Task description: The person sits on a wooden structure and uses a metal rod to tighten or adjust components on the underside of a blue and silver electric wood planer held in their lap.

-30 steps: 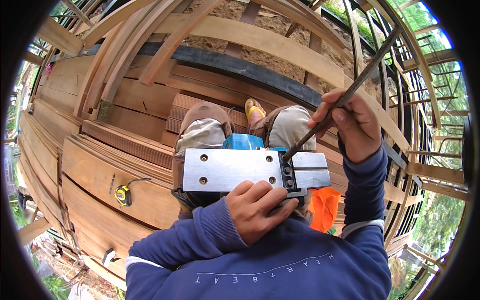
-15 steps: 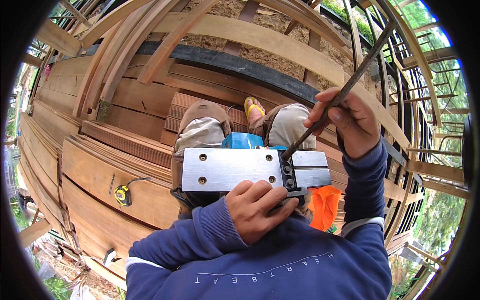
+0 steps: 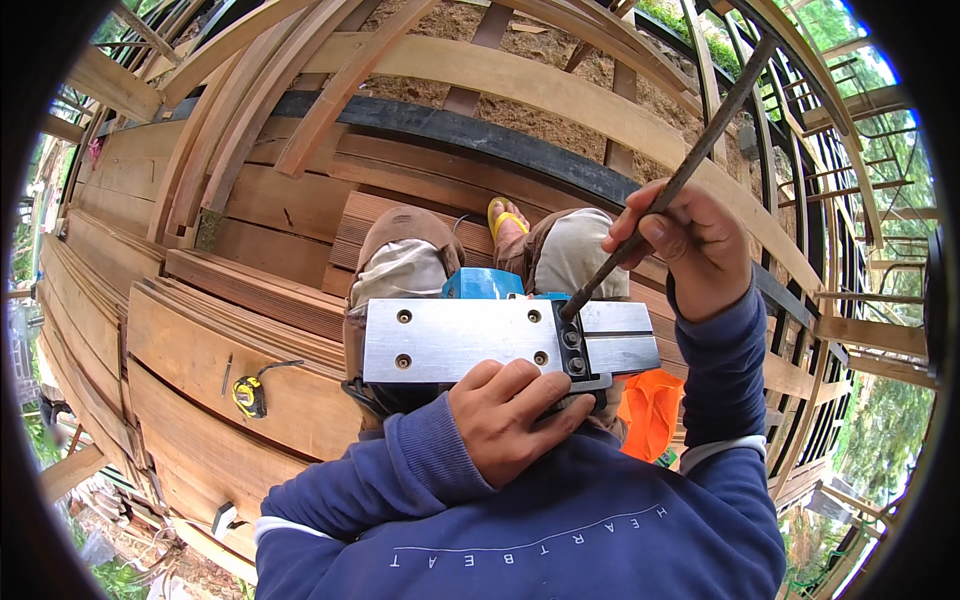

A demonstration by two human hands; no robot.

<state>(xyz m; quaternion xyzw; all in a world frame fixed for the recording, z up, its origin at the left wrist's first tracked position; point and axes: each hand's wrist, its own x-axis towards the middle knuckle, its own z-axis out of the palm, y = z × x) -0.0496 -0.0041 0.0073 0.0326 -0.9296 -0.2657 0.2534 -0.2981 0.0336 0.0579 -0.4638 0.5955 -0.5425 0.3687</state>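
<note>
An electric planer (image 3: 455, 340) with a blue body lies upside down across my knees, its flat silver sole facing up. A dark cutter drum with several bolts (image 3: 572, 340) shows in the gap between the two sole plates. My left hand (image 3: 510, 415) grips the planer's near side beside the drum, thumb and fingers closed on its edge. Between the fingers and thumb of my right hand (image 3: 690, 240) is a long dark metal rod (image 3: 705, 160), slanting up to the right. Its lower end meets the far bolt position on the drum; the exact fit is too small to tell.
Stacked wooden boards (image 3: 240, 370) lie to the left, with a yellow and black tape measure (image 3: 249, 396) and a thin pencil-like stick on them. Orange cloth (image 3: 650, 415) hangs beside my right side. A timber frame (image 3: 520, 75) and long planks lie beyond my feet.
My right hand and the upper part of the rod have shifted slightly to the left. The rod's lower end stays at the drum. My left hand keeps its grip on the planer.
</note>
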